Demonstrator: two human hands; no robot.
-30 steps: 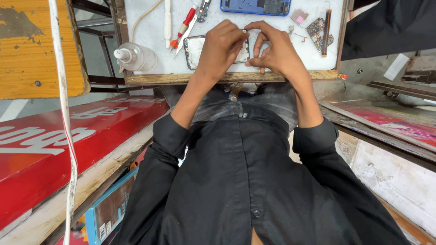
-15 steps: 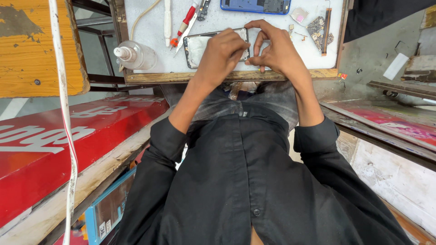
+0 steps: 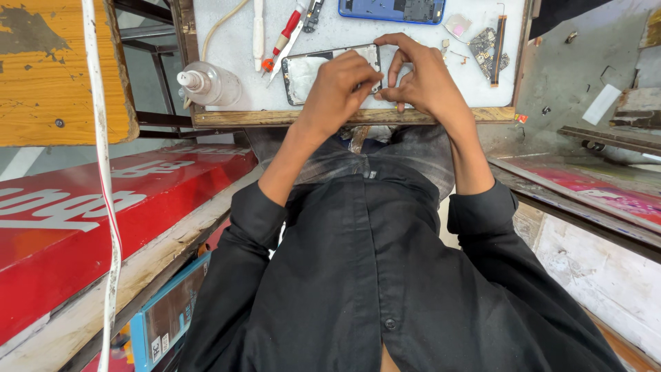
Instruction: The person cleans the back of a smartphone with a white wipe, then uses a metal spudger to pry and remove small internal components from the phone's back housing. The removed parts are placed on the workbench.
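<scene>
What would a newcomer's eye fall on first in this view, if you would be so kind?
Probably the two hands: the left hand and right hand meet over a phone frame at the near edge of the white worktop. A blue phone body lies beyond, and a clear squeeze bottle sits at the left.

Both hands, left (image 3: 337, 86) and right (image 3: 423, 79), grip a phone frame (image 3: 310, 69) on the white worktop (image 3: 227, 62).

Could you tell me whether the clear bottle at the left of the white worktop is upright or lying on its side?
On its side: the bottle lies flat on the worktop, its nozzle pointing left.
</scene>
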